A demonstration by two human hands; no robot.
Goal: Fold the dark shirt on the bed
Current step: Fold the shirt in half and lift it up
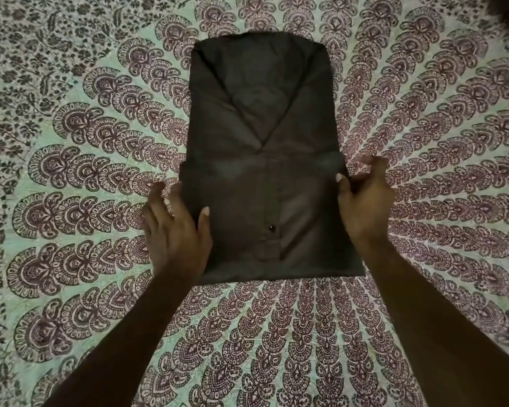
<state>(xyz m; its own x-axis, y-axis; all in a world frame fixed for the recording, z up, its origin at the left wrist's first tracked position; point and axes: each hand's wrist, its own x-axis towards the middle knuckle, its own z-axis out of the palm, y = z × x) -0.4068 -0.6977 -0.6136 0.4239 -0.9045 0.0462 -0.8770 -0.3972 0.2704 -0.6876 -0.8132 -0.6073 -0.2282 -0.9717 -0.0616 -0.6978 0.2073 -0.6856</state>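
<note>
l hand (177, 233) fingers under shirt (262, 142) edge, hidden; r hand (365, 198) blurred

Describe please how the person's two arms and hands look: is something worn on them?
Both forearms are bare up to the bottom edge of the picture: no sleeves, gloves, watch or bracelet show. The left hand and the right hand carry no visible rings. The fingernails are short and look unpainted.

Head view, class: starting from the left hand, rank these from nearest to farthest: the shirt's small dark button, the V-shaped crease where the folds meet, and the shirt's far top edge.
1. Small dark button: just right of the left hand, low on the dark shirt.
2. V-shaped crease: mid-shirt, beyond the hands.
3. Far top edge: at the shirt's farthest end.
</note>
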